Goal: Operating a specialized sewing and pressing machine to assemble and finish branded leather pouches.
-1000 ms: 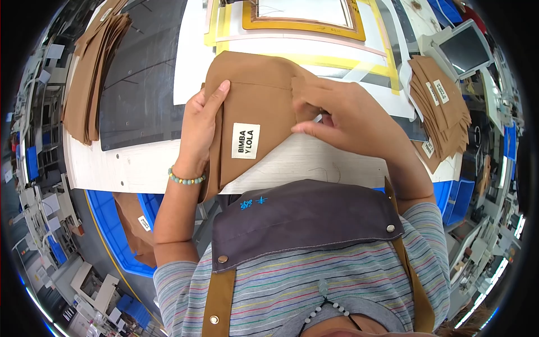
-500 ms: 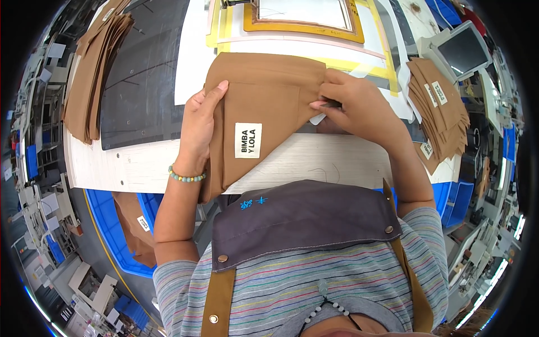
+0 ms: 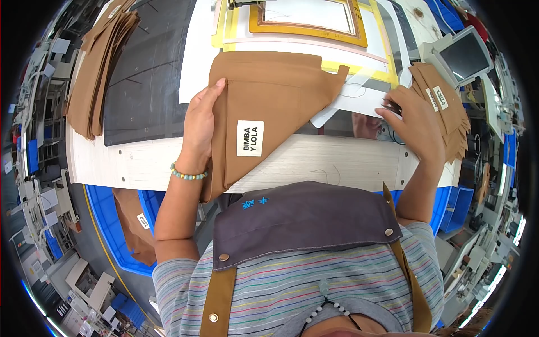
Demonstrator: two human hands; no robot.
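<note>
A brown fabric piece [image 3: 275, 98] with a white sewn-on label [image 3: 250, 138] is spread over the table's front edge. My left hand [image 3: 203, 115] grips its left side, thumb on top and the other fingers behind the cloth. The lower right edge of the cloth runs slanting, and its upper right corner is notched. Apart from the cloth, to its right, my right hand [image 3: 412, 115] is closed around a small dark tool [image 3: 392, 105], mostly hidden by the fingers. A shiny dark surface below that hand mirrors it.
Brown fabric pieces are stacked at the left [image 3: 104, 73] and labelled ones at the right [image 3: 441, 109], beside a grey monitor [image 3: 461, 55]. A yellow frame [image 3: 359, 25] lies at the back. Below the table's left stands a blue bin [image 3: 104, 216] holding brown cloth.
My right hand has let go of the cloth's right edge and moved right with the dark tool. The cloth's notched corner now lies uncovered. My left hand keeps its grip.
</note>
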